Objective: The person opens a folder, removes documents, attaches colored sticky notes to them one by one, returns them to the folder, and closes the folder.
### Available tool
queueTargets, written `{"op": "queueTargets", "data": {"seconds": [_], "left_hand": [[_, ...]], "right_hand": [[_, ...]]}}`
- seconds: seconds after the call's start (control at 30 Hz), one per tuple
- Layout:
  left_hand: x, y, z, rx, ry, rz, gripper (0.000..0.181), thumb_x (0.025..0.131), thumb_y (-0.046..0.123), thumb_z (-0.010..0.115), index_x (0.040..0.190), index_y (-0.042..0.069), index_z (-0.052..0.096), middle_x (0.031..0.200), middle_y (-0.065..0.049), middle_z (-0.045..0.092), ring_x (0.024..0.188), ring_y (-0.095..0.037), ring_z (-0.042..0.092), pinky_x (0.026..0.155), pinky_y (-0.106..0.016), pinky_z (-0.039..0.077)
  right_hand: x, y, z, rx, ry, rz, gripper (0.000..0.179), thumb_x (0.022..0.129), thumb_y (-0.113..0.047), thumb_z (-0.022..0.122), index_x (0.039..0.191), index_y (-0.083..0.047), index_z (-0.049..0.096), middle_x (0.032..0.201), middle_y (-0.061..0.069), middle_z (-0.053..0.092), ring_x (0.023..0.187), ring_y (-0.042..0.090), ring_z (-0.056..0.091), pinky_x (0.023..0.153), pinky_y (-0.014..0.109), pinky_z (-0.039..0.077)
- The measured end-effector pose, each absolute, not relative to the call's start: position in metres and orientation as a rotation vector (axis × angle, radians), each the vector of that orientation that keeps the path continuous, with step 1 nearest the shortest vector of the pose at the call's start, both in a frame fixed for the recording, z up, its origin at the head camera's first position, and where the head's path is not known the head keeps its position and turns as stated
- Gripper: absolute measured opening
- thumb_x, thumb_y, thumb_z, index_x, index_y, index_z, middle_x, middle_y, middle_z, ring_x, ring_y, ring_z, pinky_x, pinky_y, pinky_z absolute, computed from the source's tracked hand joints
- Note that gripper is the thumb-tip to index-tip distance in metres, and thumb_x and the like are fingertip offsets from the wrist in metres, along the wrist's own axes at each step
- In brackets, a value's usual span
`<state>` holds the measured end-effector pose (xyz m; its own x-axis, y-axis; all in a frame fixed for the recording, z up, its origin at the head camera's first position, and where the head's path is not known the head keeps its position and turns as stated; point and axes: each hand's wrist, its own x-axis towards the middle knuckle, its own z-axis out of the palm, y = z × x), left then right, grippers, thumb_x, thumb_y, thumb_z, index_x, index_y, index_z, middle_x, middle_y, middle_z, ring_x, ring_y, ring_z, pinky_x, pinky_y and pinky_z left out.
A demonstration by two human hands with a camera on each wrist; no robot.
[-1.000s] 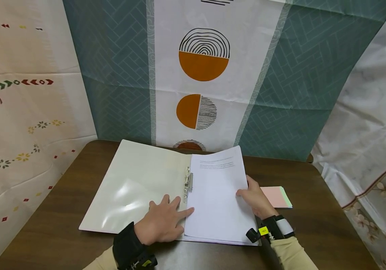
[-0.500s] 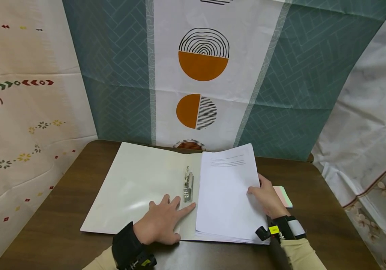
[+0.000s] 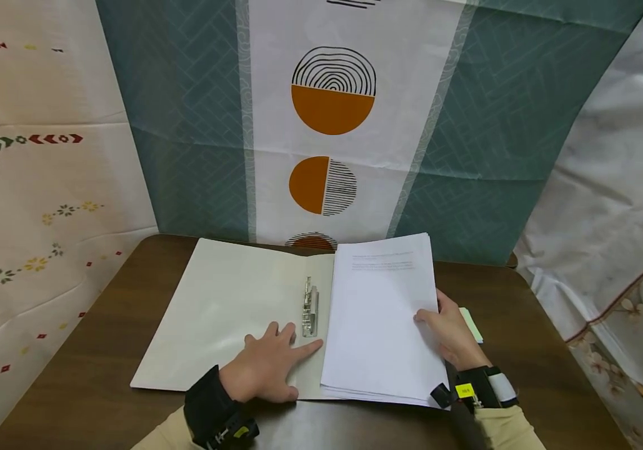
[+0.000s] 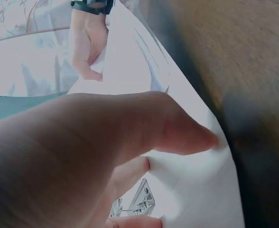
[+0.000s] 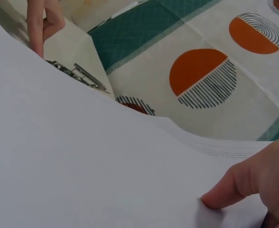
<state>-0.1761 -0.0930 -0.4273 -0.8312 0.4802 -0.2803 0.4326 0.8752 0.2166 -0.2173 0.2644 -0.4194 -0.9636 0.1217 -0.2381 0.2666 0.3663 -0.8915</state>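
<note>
A white binder [image 3: 225, 306] lies opened flat on the table, its metal clip [image 3: 310, 307] bare near the spine. My left hand [image 3: 269, 365] rests on the binder below the clip, fingers spread and the thumb close to the lower edge, as the left wrist view also shows. A stack of white paper sheets [image 3: 380, 325], with a few printed lines near the top, lies over the binder's right cover, apart from the clip. With my right hand [image 3: 449, 330] I pinch the stack's right edge, thumb on top. The fingers under the sheets are hidden.
Sticky notes [image 3: 472, 325] lie on the brown table [image 3: 518, 375] just right of my right hand, mostly covered. A patterned cloth [image 3: 203, 156] hangs behind the table's far edge. Pale cloths hang at both sides.
My right hand has drawn the paper stack rightward, away from the clip, and its top edge now sits a little higher. The clip is uncovered. My left hand has stayed on the binder.
</note>
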Motion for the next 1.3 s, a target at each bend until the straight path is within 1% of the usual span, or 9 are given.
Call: {"op": "queueTargets", "data": {"seconds": [0.2,0.43,0.6,0.77,0.93,1.03,1.1,1.17,1.3], "left_hand": [[-0.178,-0.099,-0.425,0.682,2.713,0.222,0.091,0.083,0.044,0.093,0.165,0.05,0.053,0.136,-0.006,0.056,0.114,-0.024,0.045,0.086,-0.062,0.052],[-0.183,-0.118,-0.423,0.7,2.718,0.292,0.091,0.083,0.035,0.093,0.165,0.042,0.055,0.135,-0.009,0.057,0.112,-0.026,0.046,0.077,-0.059,0.046],[-0.189,-0.133,-0.422,0.696,2.695,0.325,0.093,0.081,0.028,0.093,0.165,0.039,0.056,0.133,-0.009,0.056,0.11,-0.028,0.045,0.073,-0.056,0.043],[-0.196,-0.148,-0.421,0.666,2.684,0.334,0.093,0.079,0.023,0.098,0.162,0.036,0.059,0.129,-0.009,0.055,0.109,-0.029,0.046,0.073,-0.061,0.049],[-0.203,-0.161,-0.422,0.663,2.688,0.345,0.093,0.074,0.02,0.103,0.158,0.035,0.063,0.128,-0.012,0.056,0.106,-0.032,0.048,0.071,-0.065,0.053],[-0.208,-0.171,-0.431,0.714,2.706,0.347,0.094,0.073,0.021,0.105,0.156,0.036,0.063,0.125,-0.013,0.057,0.102,-0.032,0.047,0.063,-0.059,0.052],[-0.211,-0.18,-0.438,0.727,2.717,0.349,0.094,0.072,0.023,0.105,0.154,0.039,0.063,0.125,-0.013,0.056,0.1,-0.031,0.047,0.06,-0.053,0.05],[-0.213,-0.188,-0.443,0.725,2.723,0.36,0.094,0.072,0.025,0.106,0.153,0.043,0.063,0.124,-0.012,0.056,0.1,-0.03,0.046,0.058,-0.048,0.047],[-0.215,-0.198,-0.446,0.676,2.716,0.358,0.094,0.072,0.024,0.105,0.152,0.045,0.062,0.126,-0.013,0.054,0.101,-0.031,0.046,0.06,-0.046,0.046]], "right_hand": [[-0.21,0.257,-0.408,0.315,2.467,-1.706,0.075,0.105,-0.001,0.056,0.176,-0.005,0.03,0.178,0.029,0.038,0.151,0.051,0.047,0.121,0.065,0.041],[-0.205,0.253,-0.4,0.308,2.45,-1.735,0.075,0.107,-0.003,0.057,0.176,-0.008,0.029,0.179,0.027,0.037,0.151,0.05,0.047,0.122,0.067,0.042],[-0.205,0.253,-0.399,0.3,2.433,-1.752,0.072,0.107,-0.002,0.055,0.175,-0.006,0.031,0.177,0.027,0.04,0.151,0.049,0.048,0.118,0.06,0.044],[-0.201,0.251,-0.396,0.297,2.424,-1.76,0.072,0.108,-0.003,0.055,0.175,-0.006,0.031,0.177,0.026,0.039,0.15,0.049,0.05,0.117,0.056,0.047],[-0.198,0.252,-0.392,0.31,2.42,-1.769,0.072,0.109,-0.006,0.056,0.176,-0.006,0.028,0.179,0.025,0.038,0.149,0.048,0.05,0.121,0.062,0.048],[-0.197,0.255,-0.392,0.316,2.413,-1.781,0.073,0.11,-0.007,0.056,0.176,-0.006,0.026,0.18,0.026,0.035,0.149,0.048,0.049,0.124,0.069,0.045],[-0.196,0.256,-0.392,0.32,2.414,-1.781,0.073,0.11,-0.008,0.056,0.176,-0.007,0.025,0.18,0.026,0.035,0.149,0.048,0.049,0.125,0.073,0.043],[-0.196,0.258,-0.393,0.323,2.415,-1.783,0.072,0.111,-0.008,0.056,0.176,-0.007,0.025,0.179,0.025,0.035,0.149,0.047,0.049,0.126,0.074,0.042],[-0.196,0.262,-0.393,0.331,2.419,-1.786,0.071,0.112,-0.009,0.055,0.176,-0.006,0.026,0.177,0.025,0.036,0.148,0.045,0.05,0.125,0.072,0.043]]}}
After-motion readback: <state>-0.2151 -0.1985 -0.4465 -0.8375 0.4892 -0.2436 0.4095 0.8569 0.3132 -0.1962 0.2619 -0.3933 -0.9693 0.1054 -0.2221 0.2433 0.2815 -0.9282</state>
